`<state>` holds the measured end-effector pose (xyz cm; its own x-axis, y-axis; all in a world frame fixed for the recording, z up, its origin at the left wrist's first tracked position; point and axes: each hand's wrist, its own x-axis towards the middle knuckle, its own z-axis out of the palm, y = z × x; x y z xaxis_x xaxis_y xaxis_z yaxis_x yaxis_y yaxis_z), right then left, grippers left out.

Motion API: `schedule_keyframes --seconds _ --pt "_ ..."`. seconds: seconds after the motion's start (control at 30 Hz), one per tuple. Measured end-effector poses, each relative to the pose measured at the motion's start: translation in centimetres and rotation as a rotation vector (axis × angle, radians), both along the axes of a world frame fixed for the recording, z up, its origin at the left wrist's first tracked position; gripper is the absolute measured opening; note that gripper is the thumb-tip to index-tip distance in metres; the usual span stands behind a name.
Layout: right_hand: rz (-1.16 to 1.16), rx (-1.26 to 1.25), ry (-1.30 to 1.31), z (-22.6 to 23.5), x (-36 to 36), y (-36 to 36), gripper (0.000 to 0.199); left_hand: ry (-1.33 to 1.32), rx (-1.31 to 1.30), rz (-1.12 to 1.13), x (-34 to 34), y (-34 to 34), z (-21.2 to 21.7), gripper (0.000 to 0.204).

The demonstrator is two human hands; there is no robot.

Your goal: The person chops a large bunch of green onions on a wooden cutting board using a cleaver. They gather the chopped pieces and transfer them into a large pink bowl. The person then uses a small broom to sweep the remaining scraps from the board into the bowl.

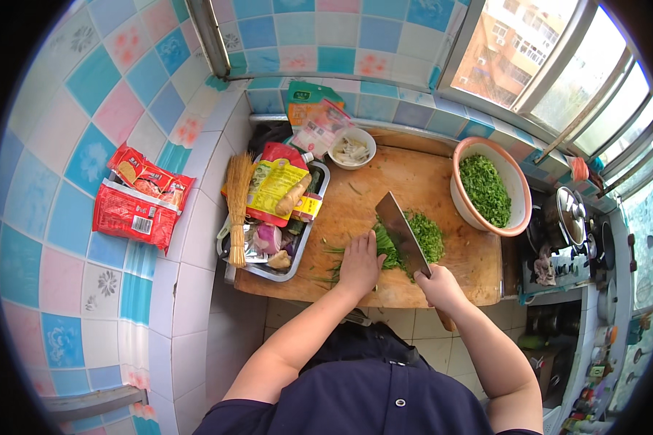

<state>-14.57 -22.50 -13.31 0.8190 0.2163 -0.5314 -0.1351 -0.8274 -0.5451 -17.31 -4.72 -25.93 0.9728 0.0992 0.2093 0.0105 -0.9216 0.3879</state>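
My right hand (440,287) is wrapped round the wooden handle of a cleaver (400,230). Its broad dark blade stands between a bunch of green chives (386,245) and a heap of chopped chives (426,235). With my left hand (361,265) I hold the bunch down on the wooden cutting board (453,270), just left of the blade. Thin stalk ends stick out on that hand's left side. Part of the bunch is hidden under my palm. To the right, a large bowl with an orange rim (457,190) holds more chopped greens.
A metal tray (297,262) left of the board carries packets, ginger, a purple onion and a straw whisk (238,210). Behind stands a small white bowl (352,165) with pale pieces, beside plastic bags (319,130). Red packets (141,199) lie far left; a lidded pot (564,216) stands right.
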Motion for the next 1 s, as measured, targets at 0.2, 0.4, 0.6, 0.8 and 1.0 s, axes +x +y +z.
schedule_keyframes --seconds 0.2,0.4,0.6,0.8,1.0 --pt "-0.013 -0.081 0.120 -1.5 0.8 0.9 0.034 -0.071 0.022 -0.010 0.0 -0.5 -0.4 0.053" --pt "-0.018 -0.066 0.254 -1.1 2.9 2.1 0.031 -0.105 0.035 -0.029 -0.1 -0.2 -1.0 0.050" --pt "0.107 -0.096 -0.266 -8.6 2.0 3.0 0.029 -0.091 -0.004 -0.053 -0.1 0.1 -1.0 0.050" --pt "-0.072 0.024 0.052 -3.1 2.7 2.6 0.030 -0.125 -0.073 -0.020 -0.3 0.4 -0.5 0.052" --pt "-0.062 0.035 0.079 1.3 0.6 1.2 0.032 -0.186 -0.146 0.033 -0.7 0.2 -1.1 0.044"
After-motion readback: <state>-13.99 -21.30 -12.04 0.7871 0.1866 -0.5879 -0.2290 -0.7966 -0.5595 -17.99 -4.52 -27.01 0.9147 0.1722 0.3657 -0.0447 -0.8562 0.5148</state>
